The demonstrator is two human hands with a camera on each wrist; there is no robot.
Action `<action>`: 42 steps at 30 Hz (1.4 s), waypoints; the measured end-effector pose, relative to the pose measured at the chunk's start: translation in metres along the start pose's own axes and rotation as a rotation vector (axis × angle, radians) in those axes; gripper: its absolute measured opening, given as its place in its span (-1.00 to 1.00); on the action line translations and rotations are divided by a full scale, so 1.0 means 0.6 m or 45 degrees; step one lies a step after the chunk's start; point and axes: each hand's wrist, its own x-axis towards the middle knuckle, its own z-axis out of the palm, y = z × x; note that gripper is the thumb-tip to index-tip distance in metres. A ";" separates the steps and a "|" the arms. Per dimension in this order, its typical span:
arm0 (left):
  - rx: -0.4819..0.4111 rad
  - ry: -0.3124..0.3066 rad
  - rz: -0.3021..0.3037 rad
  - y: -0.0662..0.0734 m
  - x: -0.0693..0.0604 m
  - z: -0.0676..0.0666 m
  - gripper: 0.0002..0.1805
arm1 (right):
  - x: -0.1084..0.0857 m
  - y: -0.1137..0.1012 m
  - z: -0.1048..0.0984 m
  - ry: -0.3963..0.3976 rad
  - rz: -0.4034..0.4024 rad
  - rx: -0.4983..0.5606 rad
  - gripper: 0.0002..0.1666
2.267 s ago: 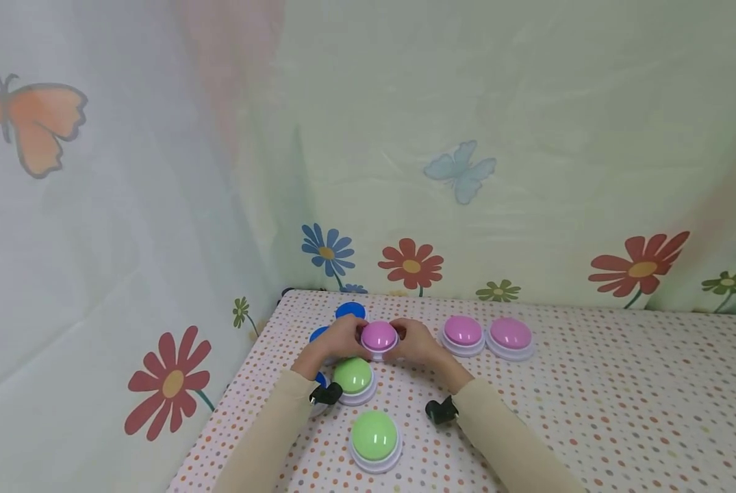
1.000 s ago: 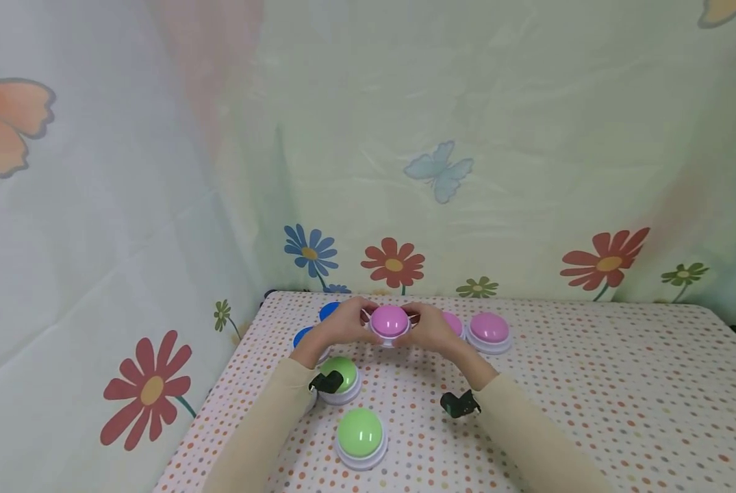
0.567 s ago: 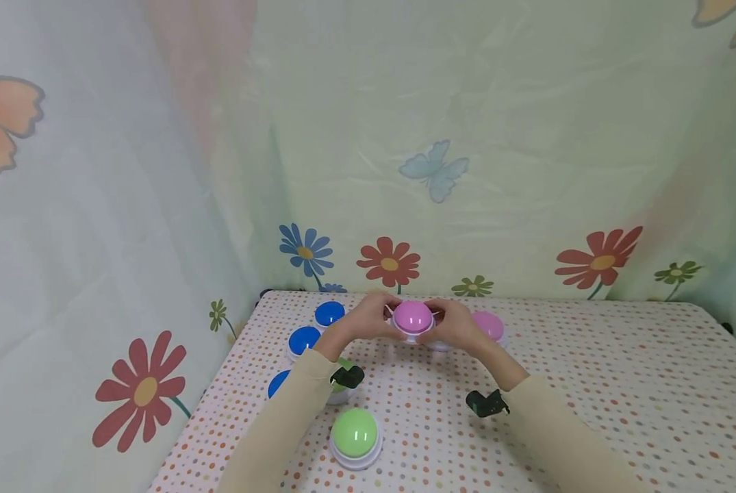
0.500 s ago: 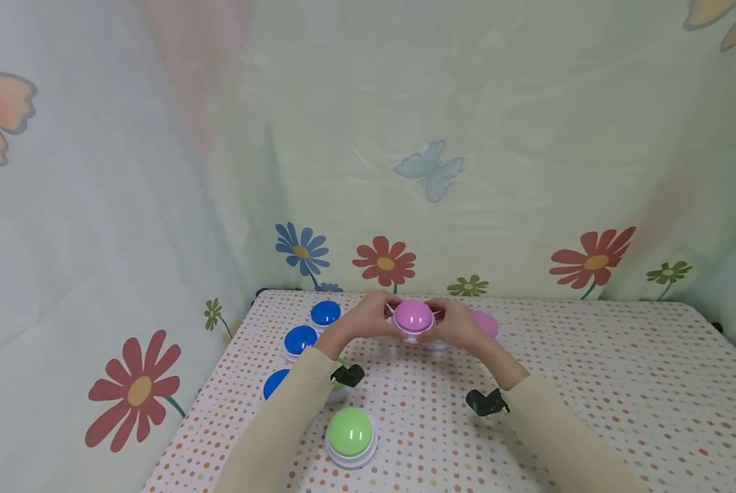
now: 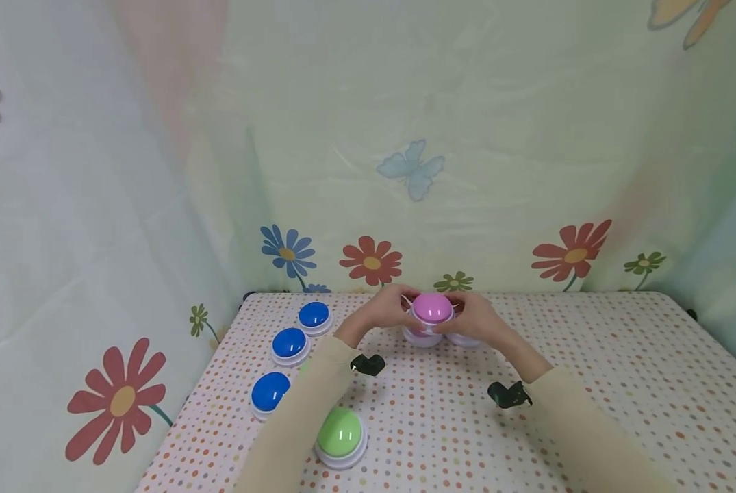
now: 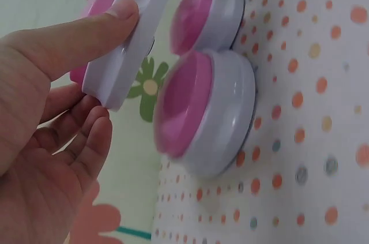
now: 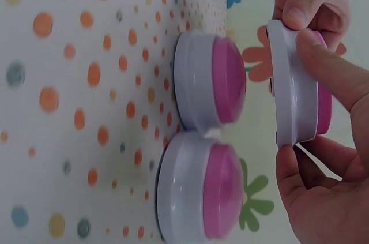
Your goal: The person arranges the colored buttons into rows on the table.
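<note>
A pink dome push button (image 5: 432, 308) with a white base is held up between both hands, over two more pink buttons that stand side by side on the table. My left hand (image 5: 385, 308) grips its left rim, thumb (image 6: 109, 22) pressed on the white base. Opposite, my right hand (image 5: 480, 320) holds the right rim. Both wrist views show a gap between the raised button (image 7: 297, 82) and the pair below, the nearer pink button (image 6: 216, 117) and the farther pink button (image 6: 202, 19). In the head view the hands and raised button largely cover that pair.
Three blue buttons (image 5: 288, 342) run in a slanted row along the table's left side. A green button (image 5: 340, 435) stands near the front; another is mostly hidden behind the left sleeve (image 5: 306, 411). Flower-printed curtains (image 5: 331, 171) close off the back and left.
Both hands have lifted the pink button from beside the blue and green ones and carried it right, over the other two pink buttons. The head view has turned rightward.
</note>
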 end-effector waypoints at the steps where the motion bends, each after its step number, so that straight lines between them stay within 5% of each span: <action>1: -0.010 0.000 0.009 0.003 0.005 0.003 -0.34 | -0.003 0.003 -0.005 0.007 0.005 0.000 -0.04; 18: -0.072 -0.062 0.060 0.061 0.079 0.062 -0.32 | -0.042 0.044 -0.080 0.107 0.110 -0.083 -0.03; 26: -0.040 -0.110 0.018 0.083 0.108 0.087 -0.34 | -0.057 0.066 -0.109 0.139 0.130 -0.189 -0.05; 42: -0.064 -0.164 0.019 0.095 0.143 0.124 -0.43 | -0.065 0.119 -0.129 0.193 0.077 -0.236 0.02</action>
